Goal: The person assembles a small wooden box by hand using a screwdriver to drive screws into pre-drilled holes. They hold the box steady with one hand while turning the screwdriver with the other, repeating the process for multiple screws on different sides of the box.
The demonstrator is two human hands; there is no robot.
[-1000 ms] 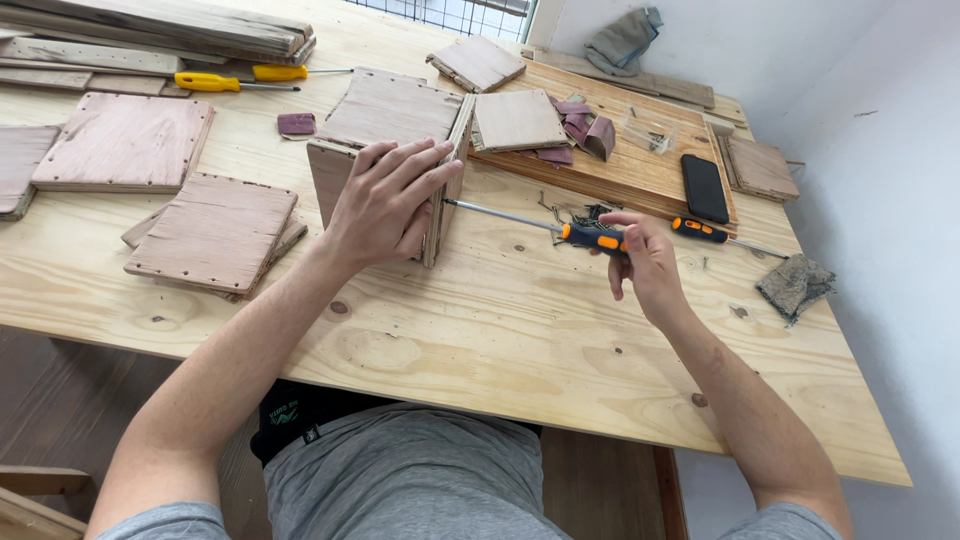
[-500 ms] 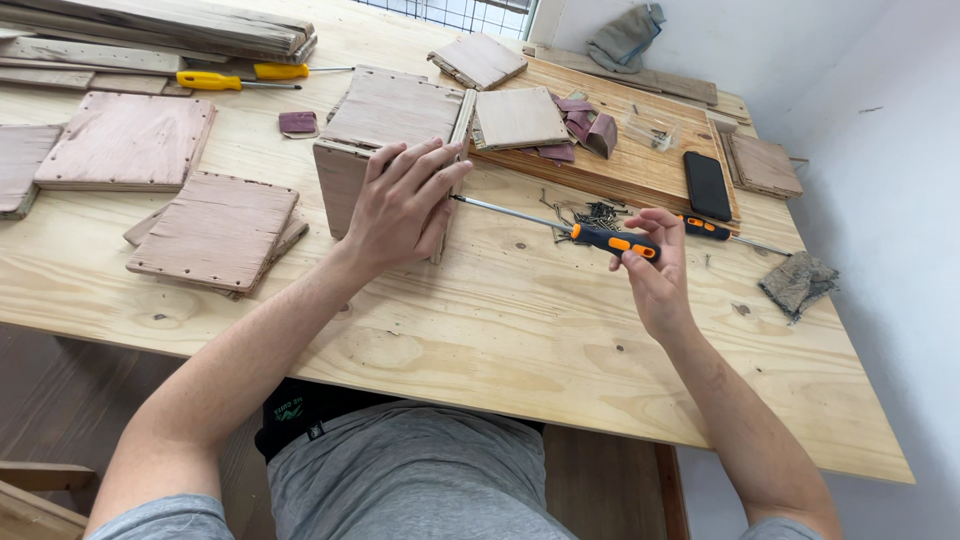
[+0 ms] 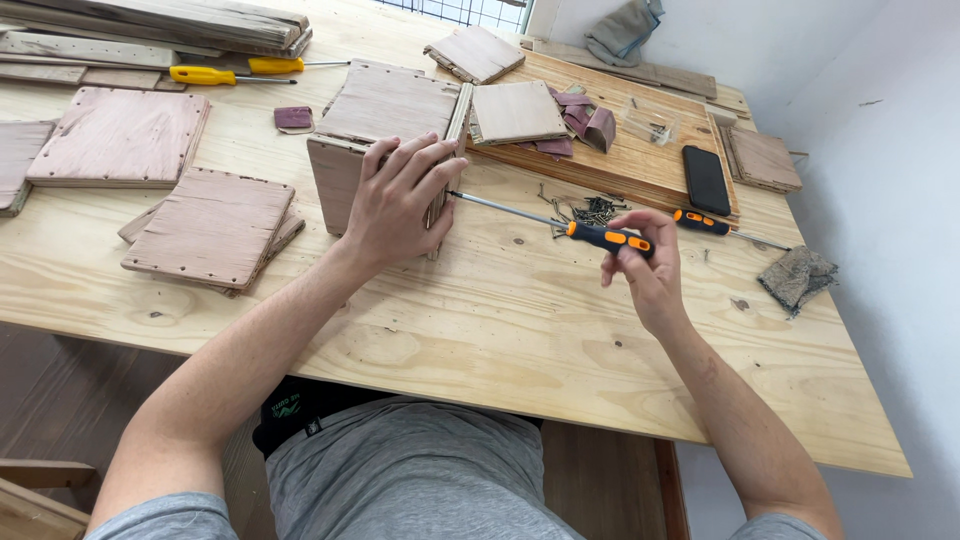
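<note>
Head view: plywood table (image 3: 500, 330) bears a small wooden box (image 3: 385, 135). Left hand (image 3: 395, 200), fingers spread, presses its near side. Right hand (image 3: 645, 265) pinches an orange-handled screwdriver (image 3: 560, 225); its shaft lies level, tip leftward at the box's right edge.

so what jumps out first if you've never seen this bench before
The left hand pressed on a small wooden box mid-table, and the right hand holding an orange-and-black screwdriver whose tip meets the box's side. Behind the shaft lies a pile of screws; at far left sit square plywood panels.
</note>
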